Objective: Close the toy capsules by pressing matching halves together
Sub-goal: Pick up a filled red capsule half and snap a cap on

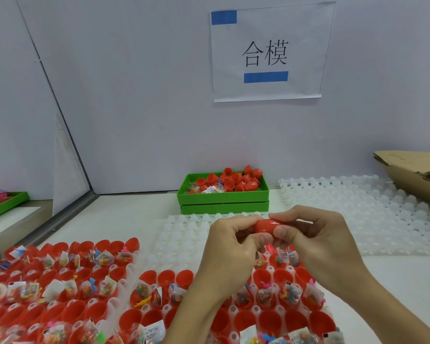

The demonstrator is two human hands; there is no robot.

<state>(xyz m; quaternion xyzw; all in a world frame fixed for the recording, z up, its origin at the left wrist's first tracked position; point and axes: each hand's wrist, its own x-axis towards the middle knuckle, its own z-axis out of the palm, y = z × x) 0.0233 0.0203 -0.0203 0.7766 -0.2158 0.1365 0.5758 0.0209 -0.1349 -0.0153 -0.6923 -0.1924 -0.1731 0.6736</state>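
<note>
Hands cover most of the red capsule (265, 226), so its seam is hard to make out. Left hand (230, 247) and right hand (315, 240) grip its ends with curled fingers above the trays (124, 291) on the bench (124, 214).

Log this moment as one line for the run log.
step: pressing halves together | left hand: grips red capsule | right hand: grips same capsule | below: trays of open red halves

Bright, even, diffuse light w/ a cool tint; shadows soft and faint. Small glare spot on the glossy red plastic capsule (266, 225). Wide-angle bend: the grey metal partition edge (60, 105) leans, the white paper wall sign (268, 53) looks skewed. Centre fairly sharp; red capsule halves at bottom-left (23, 306) smeared, soft.
</note>
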